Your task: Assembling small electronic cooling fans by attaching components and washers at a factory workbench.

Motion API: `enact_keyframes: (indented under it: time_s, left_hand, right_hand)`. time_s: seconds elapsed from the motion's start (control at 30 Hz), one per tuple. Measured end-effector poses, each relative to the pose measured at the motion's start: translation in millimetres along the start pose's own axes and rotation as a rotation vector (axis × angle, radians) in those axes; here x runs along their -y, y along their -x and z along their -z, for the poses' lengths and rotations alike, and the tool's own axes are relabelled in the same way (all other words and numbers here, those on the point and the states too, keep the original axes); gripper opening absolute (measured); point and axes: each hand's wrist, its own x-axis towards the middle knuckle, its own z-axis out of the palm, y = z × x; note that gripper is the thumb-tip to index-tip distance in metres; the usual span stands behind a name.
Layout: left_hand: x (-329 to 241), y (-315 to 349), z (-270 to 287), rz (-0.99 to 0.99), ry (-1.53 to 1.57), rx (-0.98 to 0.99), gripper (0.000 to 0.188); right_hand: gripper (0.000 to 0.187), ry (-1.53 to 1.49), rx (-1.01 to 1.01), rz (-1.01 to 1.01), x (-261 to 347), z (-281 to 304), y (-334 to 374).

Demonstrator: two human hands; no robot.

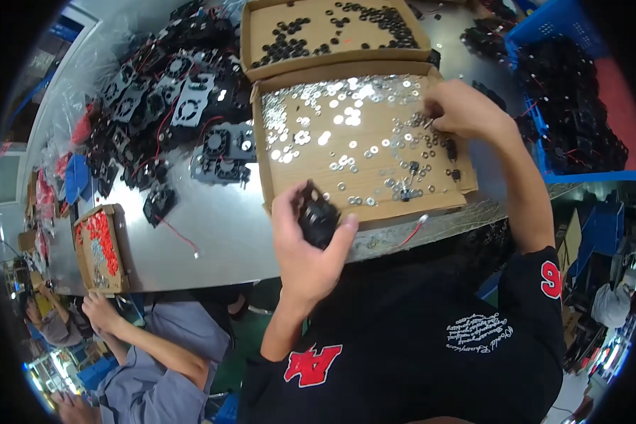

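My left hand [307, 258] is wrapped round a small black plastic unit [318, 219], just in front of a shallow cardboard tray [318, 187]. Thumb and fingers grip its two sides. Washers [346, 159], many of them shiny metal rings, lie scattered over the tray. At the tray's right side my right hand [463, 109] reaches down with its fingertips pinched together among the washers. What those fingers hold, if anything, is too small to make out. Small dark parts [406, 192] lie in the tray's near right area.
Behind the tray sits a cardboard box [247, 42] of black rings. Black fan units [187, 106] are heaped at left; a blue crate [558, 173] holds more at right. A red wire with a white plug [422, 220] lies near the edge. A co-worker's hand [100, 312] is near a small box [124, 272].
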Motion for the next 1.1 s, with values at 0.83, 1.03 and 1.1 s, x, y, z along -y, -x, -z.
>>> enact_keyframes:
  time_s: [0.83, 1.03, 1.1]
  left_hand:
    - [5, -9, -14, -0.169, -0.002, 0.231, 0.080]
    - [-3, -17, -12, -0.525, -0.534, 0.151, 0.082]
    - [-10, -20, -15, -0.579, -0.643, 0.165, 0.079]
  right_hand:
    - [0.035, -1.555, -0.333, 0.089, 128, -65, 90]
    - [0.029, -1.773, -0.122, -0.005, 111, -80, 89]
    - [0.025, -1.856, -0.122, -0.037, 108, -81, 89]
